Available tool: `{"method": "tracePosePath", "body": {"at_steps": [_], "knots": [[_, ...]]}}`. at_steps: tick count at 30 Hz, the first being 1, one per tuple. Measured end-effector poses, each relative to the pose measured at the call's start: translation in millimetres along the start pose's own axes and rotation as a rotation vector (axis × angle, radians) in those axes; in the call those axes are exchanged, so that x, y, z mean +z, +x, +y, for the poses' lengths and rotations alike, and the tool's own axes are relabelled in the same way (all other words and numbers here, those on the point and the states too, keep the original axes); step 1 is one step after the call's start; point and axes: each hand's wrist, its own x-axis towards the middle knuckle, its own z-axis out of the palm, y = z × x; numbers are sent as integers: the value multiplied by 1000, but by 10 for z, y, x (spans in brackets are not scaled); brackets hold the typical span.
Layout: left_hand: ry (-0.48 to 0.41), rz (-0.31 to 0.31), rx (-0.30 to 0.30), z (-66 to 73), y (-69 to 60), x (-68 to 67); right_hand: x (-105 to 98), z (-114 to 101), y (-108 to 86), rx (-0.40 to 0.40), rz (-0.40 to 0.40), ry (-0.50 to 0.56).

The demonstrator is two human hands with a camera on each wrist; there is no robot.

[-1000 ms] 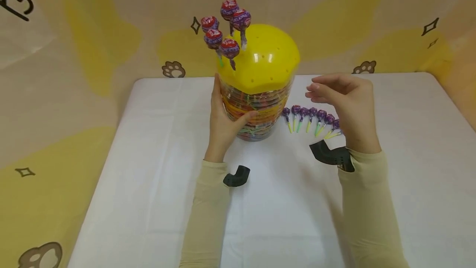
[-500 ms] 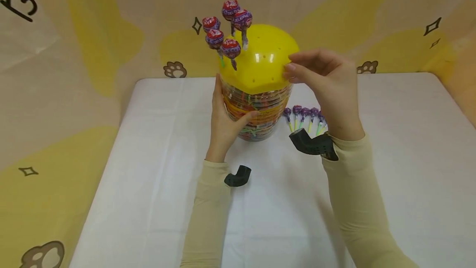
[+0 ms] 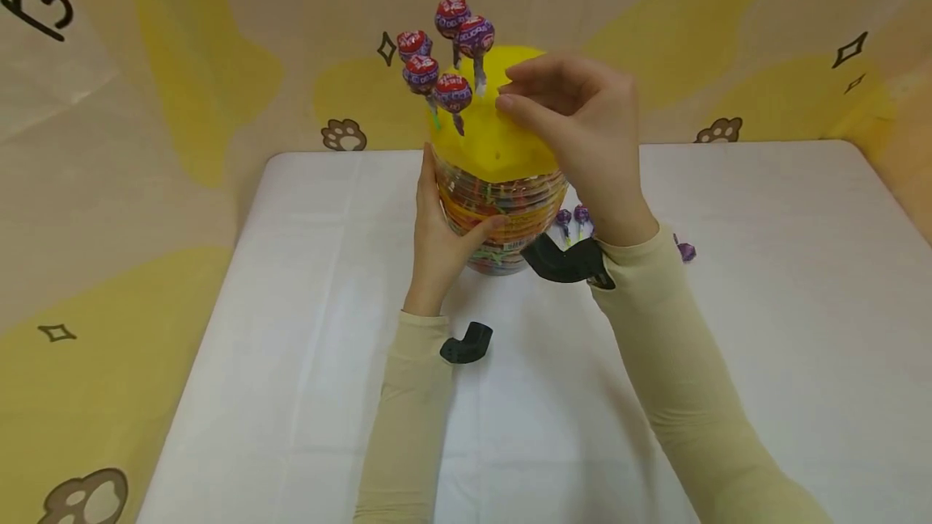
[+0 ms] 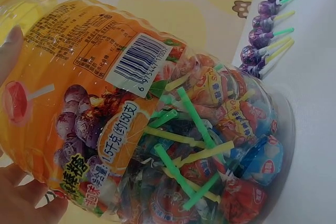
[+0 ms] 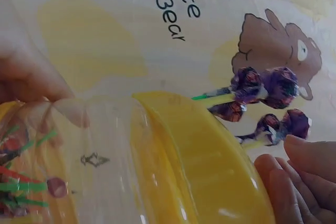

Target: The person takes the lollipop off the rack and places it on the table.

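A clear plastic jar of lollipops [image 3: 520, 199], with an orange label, stands upright on the table under a domed yellow lid [image 3: 495, 132] with small holes. Several purple-and-red wrapped lollipops [image 3: 453, 93] stick up from the lid's left side. My left hand [image 3: 440, 253] grips the jar from the left, thumb across its front. Over the lid's right part hovers my right hand [image 3: 593, 128], its thumb and bent fingers near one another just right of the upright lollipops. In the right wrist view its fingers [image 5: 286, 192] lie beside the lid; nothing shows between them.
A row of loose lollipops [image 4: 262, 38] lies on the white table [image 3: 328, 362] right of the jar, partly hidden by the right forearm in the head view. A patterned yellow-and-beige cloth [image 3: 240, 14] hangs behind.
My right hand has moved left and up, from beside the jar to over the yellow lid. The left hand keeps its grip on the jar, and the upright lollipops stay in place.
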Motion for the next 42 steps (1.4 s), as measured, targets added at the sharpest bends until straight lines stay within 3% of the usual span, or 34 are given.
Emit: {"method": "tracePosePath", "body": {"at_steps": [8, 19, 24, 31, 36, 42], "knots": [[18, 6, 17, -8, -2, -1, 114, -27, 115, 36, -16, -77], [47, 9, 33, -6, -8, 2, 184, -33, 140, -53, -42, -246], [55, 13, 42, -5, -8, 3, 203, -26, 136, -75, -22, -240], [42, 20, 69, -9, -8, -3, 243, 43, 124, -191, 42, -192], [35, 15, 59, -11, -5, -7, 267, 72, 126, -176, 79, -127], [41, 16, 81, -20, -1, -1, 294, 102, 121, -233, 109, -91]]}}
